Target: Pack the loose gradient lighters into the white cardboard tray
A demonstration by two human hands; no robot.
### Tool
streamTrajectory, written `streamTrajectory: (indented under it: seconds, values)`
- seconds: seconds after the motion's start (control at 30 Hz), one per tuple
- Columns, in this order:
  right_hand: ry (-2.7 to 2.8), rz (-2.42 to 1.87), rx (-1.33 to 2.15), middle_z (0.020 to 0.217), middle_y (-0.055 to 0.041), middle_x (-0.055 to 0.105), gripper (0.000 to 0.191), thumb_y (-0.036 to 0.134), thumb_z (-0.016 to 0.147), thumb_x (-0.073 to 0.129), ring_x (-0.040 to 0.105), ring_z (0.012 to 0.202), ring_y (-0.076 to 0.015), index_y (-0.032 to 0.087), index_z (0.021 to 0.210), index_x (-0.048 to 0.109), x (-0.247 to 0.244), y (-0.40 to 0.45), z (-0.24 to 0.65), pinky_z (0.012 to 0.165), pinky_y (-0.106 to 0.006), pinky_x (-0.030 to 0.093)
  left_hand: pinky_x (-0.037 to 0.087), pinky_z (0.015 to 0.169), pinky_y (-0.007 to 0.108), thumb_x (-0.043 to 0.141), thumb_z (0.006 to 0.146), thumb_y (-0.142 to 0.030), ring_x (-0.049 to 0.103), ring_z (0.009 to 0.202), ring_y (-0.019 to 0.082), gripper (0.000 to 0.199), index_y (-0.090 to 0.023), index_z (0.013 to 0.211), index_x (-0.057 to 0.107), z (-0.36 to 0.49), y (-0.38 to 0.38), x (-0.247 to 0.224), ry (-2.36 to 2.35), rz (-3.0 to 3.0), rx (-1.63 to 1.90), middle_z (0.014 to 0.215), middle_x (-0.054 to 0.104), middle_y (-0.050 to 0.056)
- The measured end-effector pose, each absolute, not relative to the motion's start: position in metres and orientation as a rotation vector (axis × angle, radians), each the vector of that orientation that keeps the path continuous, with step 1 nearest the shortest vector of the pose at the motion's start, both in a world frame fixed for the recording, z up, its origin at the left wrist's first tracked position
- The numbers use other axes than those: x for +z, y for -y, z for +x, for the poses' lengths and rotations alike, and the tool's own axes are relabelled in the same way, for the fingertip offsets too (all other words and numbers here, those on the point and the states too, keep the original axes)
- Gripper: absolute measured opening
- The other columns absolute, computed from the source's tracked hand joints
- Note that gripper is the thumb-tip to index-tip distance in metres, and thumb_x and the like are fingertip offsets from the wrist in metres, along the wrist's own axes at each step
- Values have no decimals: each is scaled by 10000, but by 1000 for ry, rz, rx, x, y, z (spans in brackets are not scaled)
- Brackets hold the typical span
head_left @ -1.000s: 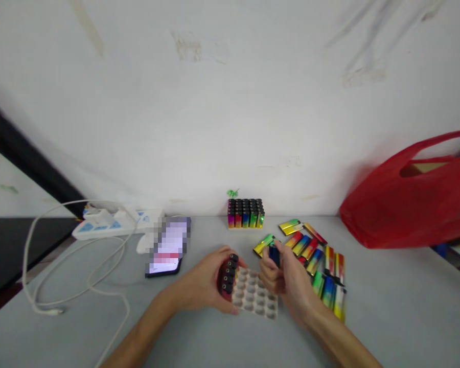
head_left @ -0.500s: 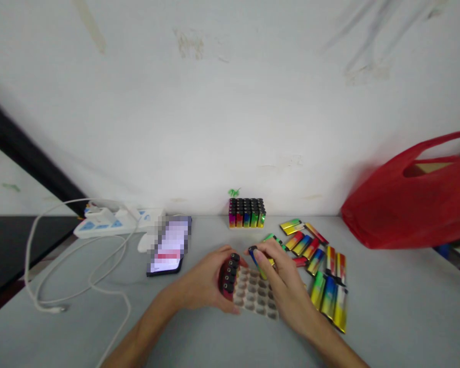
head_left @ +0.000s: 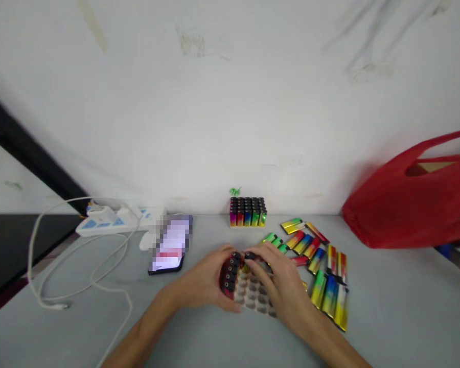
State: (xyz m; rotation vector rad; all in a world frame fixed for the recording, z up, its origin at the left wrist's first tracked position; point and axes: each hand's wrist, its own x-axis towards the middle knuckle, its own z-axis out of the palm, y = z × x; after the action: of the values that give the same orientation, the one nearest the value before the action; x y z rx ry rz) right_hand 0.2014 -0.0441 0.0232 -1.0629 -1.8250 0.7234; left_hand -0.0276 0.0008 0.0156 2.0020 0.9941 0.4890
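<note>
A pale tray (head_left: 255, 294) with rows of round hollows lies in front of me on the table. Along its left side stands a row of lighters (head_left: 230, 273) with black tops. My left hand (head_left: 210, 278) is wrapped round the tray's left end and that row. Between the thumb and fingers of my right hand (head_left: 278, 273) is a lighter (head_left: 249, 255), upright at the far edge of the tray, just right of the row. My fingers hide most of its body, so I cannot tell how deep it sits in a hollow.
Loose colourful lighters (head_left: 329, 294) lie to the right. A full block of lighters (head_left: 248, 212) stands by the wall. Further right is a red bag (head_left: 414, 199). On the left are a phone (head_left: 172, 245), a power strip (head_left: 118, 221) and a white cable (head_left: 109, 290).
My right hand has moved slightly left and away from me, bringing its lighter from a tilt above the hollows to upright beside the row. My left hand keeps its hold.
</note>
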Motion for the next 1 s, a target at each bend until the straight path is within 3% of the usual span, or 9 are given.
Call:
streamTrajectory:
  seconds: [0.37, 0.57, 1.0]
  values:
    - [1912, -1126, 682, 1196, -72, 716, 217, 313, 1140, 593, 657, 1176, -271, 260, 1319, 703, 25, 49, 203, 1039, -402, 504, 529, 1057, 432, 1058, 573, -417, 655, 1120, 326, 748, -192, 1200, 717, -27, -1, 20, -916, 1985, 501, 1205, 678, 60]
    - [1845, -1190, 565, 1116, -68, 730, 190, 246, 1121, 556, 682, 1094, -268, 234, 1238, 705, 25, 42, 213, 971, -394, 505, 556, 936, 413, 1084, 531, -470, 653, 1018, 307, 751, -175, 1113, 713, -26, 1, 22, -963, 1935, 484, 1121, 654, 49]
    - [1863, -1244, 539, 1110, -79, 744, 207, 187, 1096, 519, 686, 1095, -279, 224, 1173, 708, 18, 39, 213, 976, -412, 512, 549, 962, 402, 1055, 564, -478, 659, 1036, 300, 681, -187, 1083, 723, -25, 0, 22, -956, 1989, 484, 1126, 654, 46]
